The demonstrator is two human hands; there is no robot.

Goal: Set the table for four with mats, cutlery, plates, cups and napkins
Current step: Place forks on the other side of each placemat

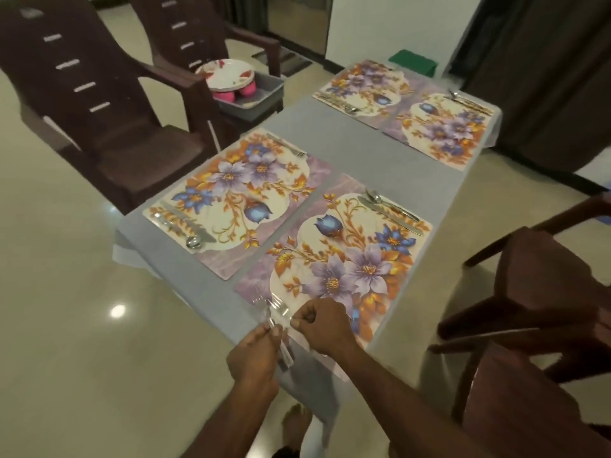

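Pinching a fork [276, 312] at the near-left corner of the nearest mat [334, 259], the left hand [254, 355] grips its handle while the right hand [325, 322] nips it nearer the tines — both closed on it. Thin, stiff, light steel, probably slick; the handle's middle looks the best hold. Plates [224, 74] wait on a far-left chair [244, 38].

Bare forearms, both hands [291, 338] unadorned, one bare foot [296, 421] below.
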